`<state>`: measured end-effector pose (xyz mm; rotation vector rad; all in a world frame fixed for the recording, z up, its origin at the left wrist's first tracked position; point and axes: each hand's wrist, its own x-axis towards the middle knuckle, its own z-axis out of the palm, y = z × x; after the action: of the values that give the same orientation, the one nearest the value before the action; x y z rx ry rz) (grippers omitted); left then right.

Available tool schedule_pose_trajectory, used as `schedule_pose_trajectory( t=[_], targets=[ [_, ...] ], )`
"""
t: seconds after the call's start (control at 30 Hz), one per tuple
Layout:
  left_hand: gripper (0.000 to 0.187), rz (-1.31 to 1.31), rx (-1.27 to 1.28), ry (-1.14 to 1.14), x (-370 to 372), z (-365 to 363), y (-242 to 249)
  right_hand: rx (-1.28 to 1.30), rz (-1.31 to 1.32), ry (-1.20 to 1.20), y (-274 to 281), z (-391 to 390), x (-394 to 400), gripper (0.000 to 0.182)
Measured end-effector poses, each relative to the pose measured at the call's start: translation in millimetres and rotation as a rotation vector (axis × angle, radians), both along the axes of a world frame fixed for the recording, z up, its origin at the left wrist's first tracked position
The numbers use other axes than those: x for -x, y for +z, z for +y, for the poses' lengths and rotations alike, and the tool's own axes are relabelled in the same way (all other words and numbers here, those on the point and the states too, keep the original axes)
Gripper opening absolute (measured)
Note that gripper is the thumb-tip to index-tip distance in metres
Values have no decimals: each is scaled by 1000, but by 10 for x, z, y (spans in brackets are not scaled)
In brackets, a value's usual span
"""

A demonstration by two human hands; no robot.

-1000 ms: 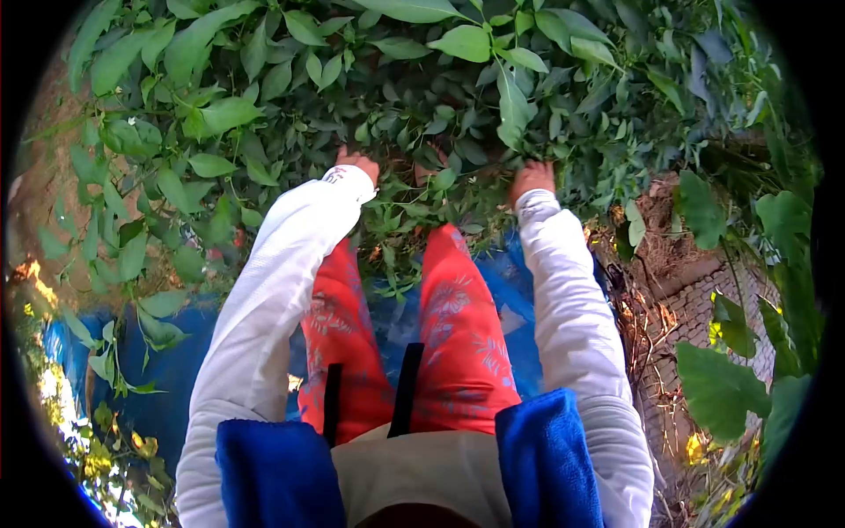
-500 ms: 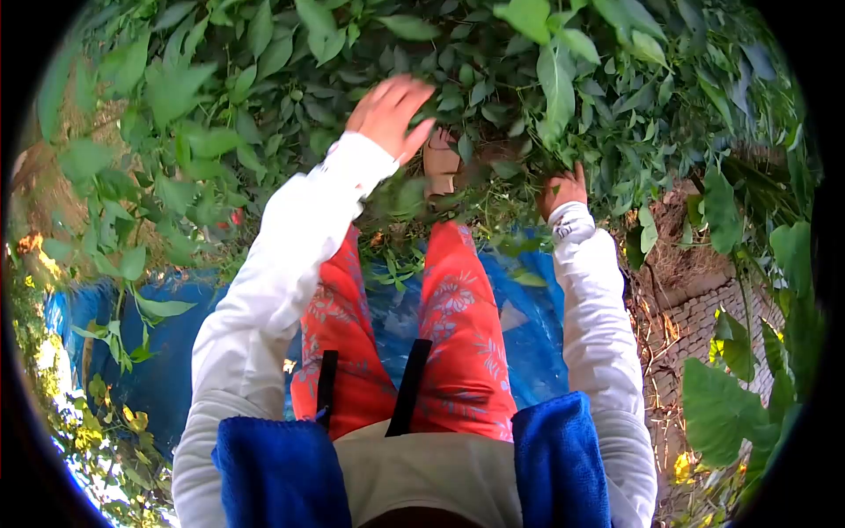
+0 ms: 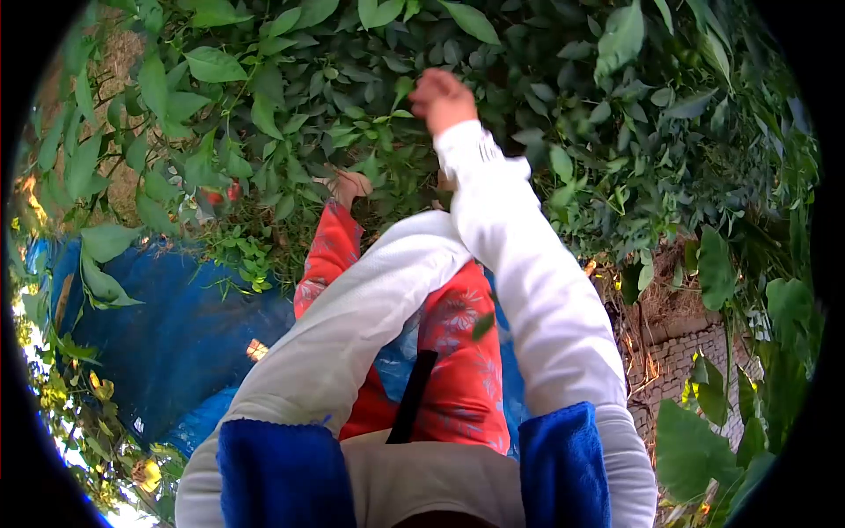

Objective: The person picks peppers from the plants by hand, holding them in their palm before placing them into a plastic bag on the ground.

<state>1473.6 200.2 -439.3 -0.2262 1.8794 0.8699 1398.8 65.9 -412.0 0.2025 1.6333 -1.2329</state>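
Observation:
My right hand [image 3: 443, 99] is stretched forward among the leafy green plants [image 3: 370, 132], its fingers curled and slightly blurred. A light green leaf [image 3: 402, 91] lies close beside these fingers. Whatever they hold, if anything, is too small or hidden to name. My left sleeve [image 3: 370, 308] reaches across my lap and passes under my right sleeve [image 3: 537, 255]. My left hand is hidden there. A single loose leaf [image 3: 482, 327] shows in front of my red patterned trousers [image 3: 458, 387].
A blue sheet [image 3: 185, 326] spreads on the ground under and left of me. My bare foot [image 3: 348, 187] is at the plants' base. Small red fruits [image 3: 224, 192] show at the left. Broad leaves [image 3: 695, 449] and a bricked surface [image 3: 691, 361] are at the right.
My right hand has moved left and forward, deeper into the foliage. My left arm has swung down to the right, beneath it, hiding the left hand. The view and my legs have shifted slightly.

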Motion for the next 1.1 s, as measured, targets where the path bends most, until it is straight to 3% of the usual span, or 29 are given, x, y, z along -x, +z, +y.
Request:
schedule_pose_trajectory(
  t=[0.03,0.17,0.23,0.37,0.47,0.53,0.57,0.6,0.63,0.67,0.73,0.87,0.93,1.0,1.07,1.1],
  targets=[
    [31,-3,-11,14,-40,18,61,-34,-66,-274,-756,48,42,37],
    [30,-11,-74,70,-145,27,210,-141,-91,-729,-1371,322,704,24],
    [29,-4,-121,125,-114,-119,290,-203,-98,-959,-1438,400,864,20],
    [28,34,-250,322,-31,-538,468,87,-167,-1114,-1240,457,938,34],
    [29,219,-146,147,110,-995,697,207,-294,-1398,-1137,423,1005,36],
    [30,30,-109,246,137,-1153,503,319,-292,-1573,-1079,426,1022,44],
    [30,153,-67,479,-10,-1123,213,432,-258,-1507,-965,453,1000,54],
    [29,325,-16,725,72,-1242,360,497,-272,-1511,-864,508,971,54],
    [24,510,-28,735,140,-1414,442,564,-284,-1512,-758,555,941,54],
    [20,564,-45,890,217,-1515,521,633,-296,-1508,-660,594,912,53],
    [17,786,-1,1055,457,-1702,785,541,-327,-1698,-420,661,827,42],
    [27,1054,106,747,879,-1721,755,412,-404,-1415,-165,952,648,24],
    [37,937,136,443,1003,-1531,560,411,-384,-1249,-80,1046,598,17],
    [36,960,132,315,1056,-1378,410,487,-400,-1046,72,1124,592,18],
    [34,785,73,131,1137,-1416,501,564,-420,-856,101,1286,602,20],
    [32,690,44,38,1162,-1466,574,468,-340,-801,129,1321,620,17]
  ],
)
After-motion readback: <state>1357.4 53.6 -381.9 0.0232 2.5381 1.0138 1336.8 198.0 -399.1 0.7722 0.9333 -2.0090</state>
